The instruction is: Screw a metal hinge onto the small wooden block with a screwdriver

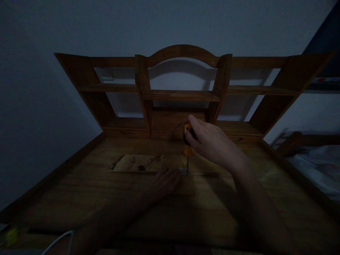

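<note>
- Both hands are left bare, tbh: the left hand [168, 179] is seen around 6 o'clock, the right hand [208, 138] near 3.
- The right forearm [251, 184] is uncovered too, over at 4 o'clock.
- Same with the left forearm [127, 209], 7 o'clock, though it's mostly swallowed by shadow.
- A thin white cord [57, 240] is spotted by that arm, 8 o'clock; whether it's worn can't be told.

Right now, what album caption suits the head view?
Right hand, fingers gripping a yellow-and-black screwdriver at a small silvery metal plate, left hand beside it.
</note>
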### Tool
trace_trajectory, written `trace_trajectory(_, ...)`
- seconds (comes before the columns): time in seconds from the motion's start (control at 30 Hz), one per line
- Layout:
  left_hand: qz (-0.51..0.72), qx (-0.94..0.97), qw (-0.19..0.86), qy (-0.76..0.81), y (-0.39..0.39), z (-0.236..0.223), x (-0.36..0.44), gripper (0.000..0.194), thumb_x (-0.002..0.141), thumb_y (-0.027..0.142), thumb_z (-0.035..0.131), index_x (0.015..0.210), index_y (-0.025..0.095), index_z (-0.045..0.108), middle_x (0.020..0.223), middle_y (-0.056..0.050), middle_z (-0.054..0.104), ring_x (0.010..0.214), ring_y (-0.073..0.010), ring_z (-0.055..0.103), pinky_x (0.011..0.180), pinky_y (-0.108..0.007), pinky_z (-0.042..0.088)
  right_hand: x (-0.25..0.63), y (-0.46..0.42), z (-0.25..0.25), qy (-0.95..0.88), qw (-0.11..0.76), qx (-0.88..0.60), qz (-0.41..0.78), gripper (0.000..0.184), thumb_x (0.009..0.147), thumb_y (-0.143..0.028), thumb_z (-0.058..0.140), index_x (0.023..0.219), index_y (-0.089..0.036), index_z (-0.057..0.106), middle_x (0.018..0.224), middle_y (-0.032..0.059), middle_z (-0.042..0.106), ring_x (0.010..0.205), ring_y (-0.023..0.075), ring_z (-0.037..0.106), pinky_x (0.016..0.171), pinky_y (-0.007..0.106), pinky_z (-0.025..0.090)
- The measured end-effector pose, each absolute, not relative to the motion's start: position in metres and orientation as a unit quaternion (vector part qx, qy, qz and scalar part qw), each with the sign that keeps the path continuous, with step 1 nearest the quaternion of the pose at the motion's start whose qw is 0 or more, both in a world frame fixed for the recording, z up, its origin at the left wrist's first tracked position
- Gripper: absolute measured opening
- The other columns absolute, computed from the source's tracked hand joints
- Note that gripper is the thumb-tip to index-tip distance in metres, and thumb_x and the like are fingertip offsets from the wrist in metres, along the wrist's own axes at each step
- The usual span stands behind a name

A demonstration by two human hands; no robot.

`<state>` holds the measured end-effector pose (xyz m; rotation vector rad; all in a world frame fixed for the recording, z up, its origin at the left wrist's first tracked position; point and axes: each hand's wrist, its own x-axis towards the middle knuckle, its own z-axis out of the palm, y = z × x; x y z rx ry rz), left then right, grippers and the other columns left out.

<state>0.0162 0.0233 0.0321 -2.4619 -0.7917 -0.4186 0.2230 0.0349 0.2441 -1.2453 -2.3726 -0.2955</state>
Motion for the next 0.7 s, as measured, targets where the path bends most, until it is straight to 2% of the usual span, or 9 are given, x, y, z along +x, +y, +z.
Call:
trace_trajectory(0.13, -0.166, -0.909, 0.259, -0.282, 0.024, 0.032, 0.015, 0.024, 0.097, 0.011, 0.049, 0.121, 0.011, 0.057, 0.113, -0.012, 0.069, 0.1, -0.0222, 0.063, 0.09, -0.039, 0.047, 0.222, 0.038, 0.241, -0.849, 0.209, -0.461, -0.15, 0.023, 0.103, -0.038, 0.038, 0.109, -0.019, 0.049, 0.1, 0.0076, 0.071, 0.085, 0.0233, 0.068, 0.064, 0.031, 0.035)
trace_trajectory(0.23, -0.157, -0.912, 0.254, -0.281, 0.023, 0.036, 0.014, 0.025, 0.098, 0.01, 0.047, 0.121, 0.011, 0.057, 0.113, -0.012, 0.069, 0.101, -0.0226, 0.062, 0.087, -0.038, 0.047, 0.22, 0.041, 0.241, -0.819, 0.175, -0.508, -0.203, 0.039, 0.103, -0.051, 0.031, 0.107, -0.019, 0.052, 0.085, 0.0086, 0.072, 0.075, 0.0267, 0.068, 0.058, 0.033, 0.029)
trace_trajectory(0.33, -0.144, -0.911, 0.252, -0.294, 0.02, 0.04, 0.015, 0.027, 0.099, 0.011, 0.043, 0.123, 0.012, 0.056, 0.113, -0.012, 0.069, 0.1, -0.0222, 0.063, 0.085, -0.037, 0.048, 0.218, 0.042, 0.242, -0.799, 0.154, -0.54, -0.217, 0.045, 0.103, -0.051, 0.023, 0.107, -0.017, 0.053, 0.074, 0.0088, 0.07, 0.067, 0.028, 0.067, 0.056, 0.034, 0.026)
trace_trajectory(0.43, -0.141, -0.908, 0.251, -0.306, 0.019, 0.04, 0.015, 0.03, 0.099, 0.01, 0.041, 0.125, 0.012, 0.055, 0.112, -0.011, 0.07, 0.1, -0.0219, 0.063, 0.089, -0.038, 0.047, 0.219, 0.043, 0.242, -0.812, 0.157, -0.531, -0.184, 0.034, 0.104, -0.04, 0.027, 0.106, -0.017, 0.052, 0.08, 0.0082, 0.071, 0.07, 0.026, 0.067, 0.059, 0.034, 0.03)
trace_trajectory(0.53, -0.14, -0.91, 0.245, -0.304, 0.02, 0.04, 0.015, 0.031, 0.098, 0.009, 0.042, 0.126, 0.012, 0.055, 0.112, -0.011, 0.069, 0.101, -0.0221, 0.063, 0.092, -0.039, 0.046, 0.22, 0.044, 0.24, -0.841, 0.185, -0.49, -0.137, 0.026, 0.103, -0.031, 0.03, 0.107, -0.016, 0.051, 0.097, 0.0095, 0.07, 0.083, 0.0235, 0.067, 0.066, 0.033, 0.037)
trace_trajectory(0.63, -0.143, -0.91, 0.236, -0.31, 0.02, 0.041, 0.014, 0.031, 0.098, 0.01, 0.044, 0.127, 0.013, 0.055, 0.114, -0.01, 0.069, 0.1, -0.023, 0.063, 0.09, -0.04, 0.047, 0.221, 0.044, 0.238, -0.855, 0.213, -0.46, -0.108, 0.025, 0.104, -0.031, 0.032, 0.109, -0.016, 0.051, 0.106, 0.0097, 0.068, 0.093, 0.0213, 0.066, 0.071, 0.031, 0.04)
trace_trajectory(0.7, -0.135, -0.911, 0.224, -0.319, 0.02, 0.044, 0.014, 0.03, 0.098, 0.012, 0.046, 0.127, 0.014, 0.055, 0.113, -0.01, 0.069, 0.1, -0.023, 0.062, 0.087, -0.038, 0.048, 0.221, 0.044, 0.238, -0.859, 0.215, -0.453, -0.106, 0.025, 0.104, -0.036, 0.035, 0.108, -0.018, 0.052, 0.104, 0.008, 0.069, 0.092, 0.0204, 0.066, 0.07, 0.03, 0.039)
